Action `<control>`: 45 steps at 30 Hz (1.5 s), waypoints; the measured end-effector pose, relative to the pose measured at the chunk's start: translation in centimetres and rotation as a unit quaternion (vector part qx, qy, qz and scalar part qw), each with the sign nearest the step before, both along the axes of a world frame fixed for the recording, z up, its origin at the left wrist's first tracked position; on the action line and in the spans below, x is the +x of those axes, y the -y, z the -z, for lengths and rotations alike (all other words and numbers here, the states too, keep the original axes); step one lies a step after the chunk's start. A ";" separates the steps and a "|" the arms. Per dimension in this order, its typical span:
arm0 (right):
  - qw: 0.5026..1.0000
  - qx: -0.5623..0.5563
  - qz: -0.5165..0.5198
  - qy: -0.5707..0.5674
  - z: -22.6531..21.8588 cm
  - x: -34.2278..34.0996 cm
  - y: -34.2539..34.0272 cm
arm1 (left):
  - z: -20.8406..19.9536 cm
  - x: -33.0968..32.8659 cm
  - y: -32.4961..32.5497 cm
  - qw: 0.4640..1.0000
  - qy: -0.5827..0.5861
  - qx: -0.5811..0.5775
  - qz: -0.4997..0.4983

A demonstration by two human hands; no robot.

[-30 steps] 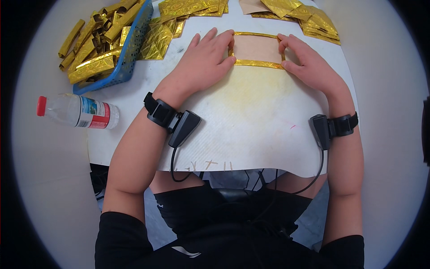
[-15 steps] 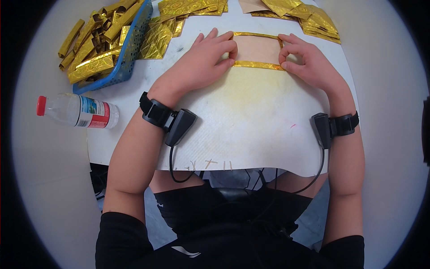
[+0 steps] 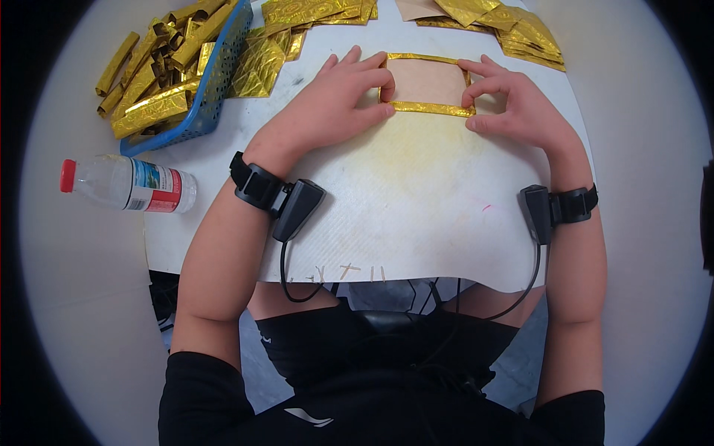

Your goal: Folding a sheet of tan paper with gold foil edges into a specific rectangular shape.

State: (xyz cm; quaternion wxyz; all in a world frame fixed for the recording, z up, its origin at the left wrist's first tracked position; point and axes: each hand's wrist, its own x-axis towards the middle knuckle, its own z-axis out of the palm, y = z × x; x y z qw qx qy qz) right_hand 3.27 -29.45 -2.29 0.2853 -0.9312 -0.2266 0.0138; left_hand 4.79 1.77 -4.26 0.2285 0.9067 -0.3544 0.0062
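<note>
A sheet of gold foil paper [image 3: 428,82] lies on the white table, its tan inner side up and narrow gold borders folded in along its edges. My left hand [image 3: 338,97] is closed on the sheet's left edge, with the thumb by the near corner and a curled finger inside the fold. At the right edge is my right hand [image 3: 513,104]. Its bent index finger touches the border and another fingertip rests by the far corner. The right thumb sits just below the near corner, apart from the index finger.
To the left, a blue plastic basket [image 3: 216,111] holds several rolled gold paper tubes [image 3: 156,108]. A clear bottle [image 3: 111,182] with a red cap lies near it. Gold sheets [image 3: 256,67] and a further stack [image 3: 528,44] lie at the far side. Cables hang below the table edge.
My right thumb has moved off the near right corner toward me, widening its gap from the index finger. The left hand and the sheet have hardly moved.
</note>
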 end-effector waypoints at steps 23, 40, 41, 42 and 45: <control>0.984 -0.031 -0.035 0.172 -1.3 -1.4 -1.5 | -0.7 -0.2 -0.2 0.999 -0.039 -0.018 -0.009; 0.994 -0.070 -0.051 0.068 -2.0 -1.3 -1.0 | 0.2 -0.3 -0.6 0.997 -0.040 -0.061 -0.002; 0.995 -0.069 -0.038 0.063 -2.0 -1.4 -1.0 | 0.2 -0.2 -0.4 0.998 -0.040 -0.057 0.000; 0.994 -0.070 -0.045 0.064 -2.1 -1.4 -1.3 | 0.3 -0.2 -0.3 0.998 -0.040 -0.052 0.003; 0.996 -0.073 -0.018 0.046 -2.4 -1.6 -2.0 | 0.8 0.0 -0.4 0.999 -0.025 -0.036 -0.007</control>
